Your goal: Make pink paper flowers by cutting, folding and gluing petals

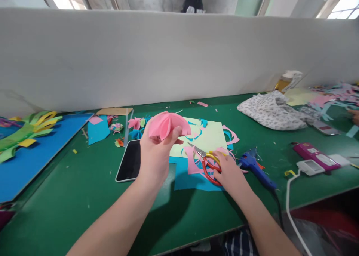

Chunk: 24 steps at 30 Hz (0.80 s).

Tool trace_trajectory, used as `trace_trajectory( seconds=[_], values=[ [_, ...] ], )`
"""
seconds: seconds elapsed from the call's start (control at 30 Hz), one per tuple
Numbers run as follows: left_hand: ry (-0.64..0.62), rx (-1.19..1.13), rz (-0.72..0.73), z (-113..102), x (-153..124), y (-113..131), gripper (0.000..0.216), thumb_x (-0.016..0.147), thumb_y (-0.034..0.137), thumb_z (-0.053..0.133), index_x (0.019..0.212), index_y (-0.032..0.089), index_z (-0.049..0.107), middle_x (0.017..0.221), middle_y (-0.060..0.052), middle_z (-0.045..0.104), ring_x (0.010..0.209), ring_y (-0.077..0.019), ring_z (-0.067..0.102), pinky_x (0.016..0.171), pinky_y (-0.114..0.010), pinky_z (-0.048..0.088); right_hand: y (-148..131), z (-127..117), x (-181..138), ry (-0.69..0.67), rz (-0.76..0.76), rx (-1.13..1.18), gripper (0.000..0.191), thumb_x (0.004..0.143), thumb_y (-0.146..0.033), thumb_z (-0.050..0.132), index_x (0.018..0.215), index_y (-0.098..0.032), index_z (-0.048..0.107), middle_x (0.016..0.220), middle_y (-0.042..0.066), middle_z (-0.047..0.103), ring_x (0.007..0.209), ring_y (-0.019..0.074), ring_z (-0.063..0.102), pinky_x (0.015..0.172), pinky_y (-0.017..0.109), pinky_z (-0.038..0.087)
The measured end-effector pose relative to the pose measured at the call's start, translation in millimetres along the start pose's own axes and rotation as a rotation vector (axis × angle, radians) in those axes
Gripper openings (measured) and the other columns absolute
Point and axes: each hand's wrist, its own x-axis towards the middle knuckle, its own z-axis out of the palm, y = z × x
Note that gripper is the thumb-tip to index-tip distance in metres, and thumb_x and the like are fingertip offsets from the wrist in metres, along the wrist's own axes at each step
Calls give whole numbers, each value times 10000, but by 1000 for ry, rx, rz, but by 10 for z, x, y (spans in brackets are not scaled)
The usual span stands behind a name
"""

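My left hand (pixel 156 151) is raised above the green table (pixel 84 196) and pinches a folded pink paper piece (pixel 165 124) with rounded petal edges. My right hand (pixel 228 170) rests lower on the table, its fingers on the red and yellow handles of a pair of scissors (pixel 209 162) that lie on pink and blue paper scraps. A pale green sheet (pixel 207 140) and a blue sheet (pixel 193 181) lie under the scraps.
A black phone (pixel 129 160) lies left of my hands. A blue glue gun (pixel 256 168) lies to the right, with a white cable (pixel 291 207), a magenta box (pixel 312 155) and a patterned cloth (pixel 270 112). A blue board (pixel 33 155) with green paper loops is at far left. White wall behind.
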Motion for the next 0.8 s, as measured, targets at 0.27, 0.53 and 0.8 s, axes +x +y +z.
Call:
trace_trajectory(
  seconds=[0.27, 0.53, 0.8],
  values=[
    [21, 10, 63, -15, 8, 14, 438, 674, 244, 726, 1085, 226, 576, 838, -1, 620, 650, -104, 603, 541, -197, 512, -60, -56, 0, 43, 108, 543, 576, 680, -227, 602, 1237, -269, 458, 1124, 80, 593, 979, 258, 600, 813, 424, 508],
    [-51, -29, 31, 4, 8, -66, 432, 682, 251, 732, 1075, 216, 557, 809, -6, 619, 647, -130, 612, 534, -227, 531, -274, -222, -69, 138, 32, 1082, 791, 644, -541, 685, 1322, -370, 316, 937, 28, 508, 726, 185, 563, 593, 325, 511],
    [-76, -105, -16, -6, 46, -155, 428, 691, 261, 731, 1069, 208, 538, 788, 3, 601, 653, -110, 603, 539, -210, 546, -411, -243, -31, 182, -202, 1047, 987, 457, -844, 559, 1249, -284, 381, 1091, 111, 571, 1009, 320, 565, 902, 518, 432]
  ],
)
